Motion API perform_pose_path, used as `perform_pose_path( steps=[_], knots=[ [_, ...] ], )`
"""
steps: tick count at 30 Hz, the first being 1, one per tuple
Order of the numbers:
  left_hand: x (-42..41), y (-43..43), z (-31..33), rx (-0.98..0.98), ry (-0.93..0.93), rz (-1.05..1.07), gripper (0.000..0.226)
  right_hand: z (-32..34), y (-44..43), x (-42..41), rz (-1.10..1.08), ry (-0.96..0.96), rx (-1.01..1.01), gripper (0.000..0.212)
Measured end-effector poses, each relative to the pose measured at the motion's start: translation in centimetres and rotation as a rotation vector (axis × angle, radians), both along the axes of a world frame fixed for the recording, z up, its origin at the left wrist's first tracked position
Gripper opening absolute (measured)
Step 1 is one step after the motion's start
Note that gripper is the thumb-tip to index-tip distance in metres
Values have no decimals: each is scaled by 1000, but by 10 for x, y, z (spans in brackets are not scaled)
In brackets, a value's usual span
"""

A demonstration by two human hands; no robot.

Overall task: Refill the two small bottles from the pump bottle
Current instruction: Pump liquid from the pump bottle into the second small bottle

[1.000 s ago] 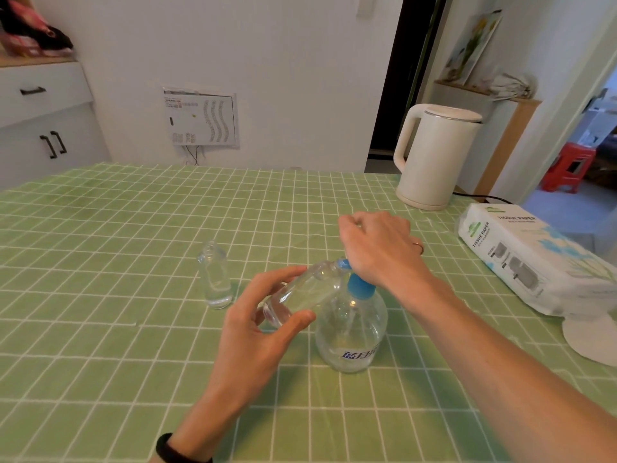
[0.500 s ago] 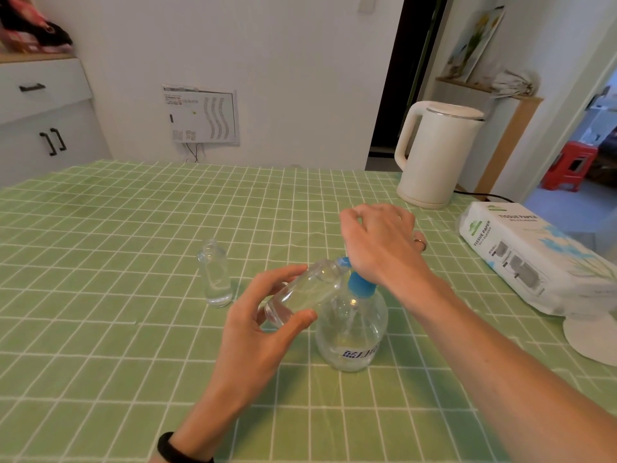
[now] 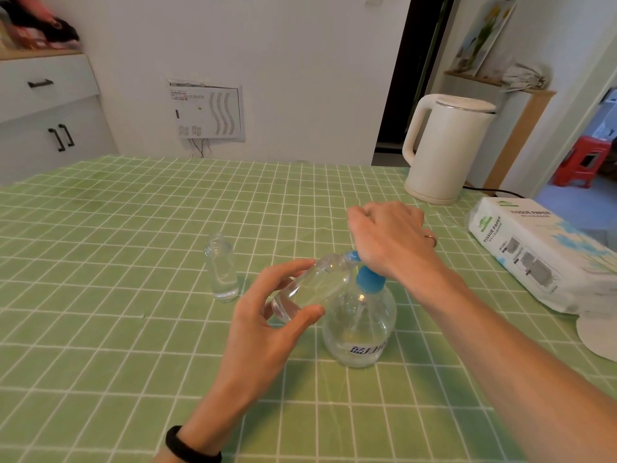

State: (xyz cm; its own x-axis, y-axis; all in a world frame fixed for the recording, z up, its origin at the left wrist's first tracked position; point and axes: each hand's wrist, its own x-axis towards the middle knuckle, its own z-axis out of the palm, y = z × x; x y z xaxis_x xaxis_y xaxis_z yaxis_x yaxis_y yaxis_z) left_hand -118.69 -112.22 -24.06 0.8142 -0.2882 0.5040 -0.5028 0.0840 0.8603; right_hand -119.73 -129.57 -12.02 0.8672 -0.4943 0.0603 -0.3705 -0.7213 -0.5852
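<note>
A round clear pump bottle (image 3: pixel 359 329) with a blue pump collar stands on the green checked table (image 3: pixel 133 228). My right hand (image 3: pixel 390 240) lies over the pump head, fingers curled down on it. My left hand (image 3: pixel 267 322) grips a small clear bottle (image 3: pixel 314 285), tilted on its side with its mouth up against the blue nozzle. A second small clear bottle (image 3: pixel 222 272) stands upright and uncapped to the left, apart from both hands.
A white electric kettle (image 3: pixel 444 148) stands at the table's back right with its cord trailing right. A white tissue pack (image 3: pixel 541 259) lies along the right edge, a white round object (image 3: pixel 597 335) below it. White cabinets (image 3: pixel 43 118) stand at the far left.
My right hand has risen slightly on the pump head. The tilted small bottle and my left hand stay in place at the nozzle.
</note>
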Motion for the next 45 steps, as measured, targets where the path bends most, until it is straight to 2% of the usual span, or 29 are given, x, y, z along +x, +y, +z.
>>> perform_pose_path(
  steps=[12,17,26,31,36,45],
  knots=[
    [-3,0,3,-20,-5,3,48,7,-2,1,2,18,-128,41],
    [-1,0,0,8,1,2,50,0,1,-3,-6,-14,-2,46],
    [-3,0,2,-7,-3,-1,48,5,4,-8,-3,-20,-6,43],
    [-3,-1,3,-27,6,2,49,9,1,-2,23,13,-129,44],
    [-1,-1,1,3,6,3,49,1,4,-3,-10,6,12,42],
    [-3,0,2,6,0,3,48,8,4,-5,-7,44,-41,45]
  ],
)
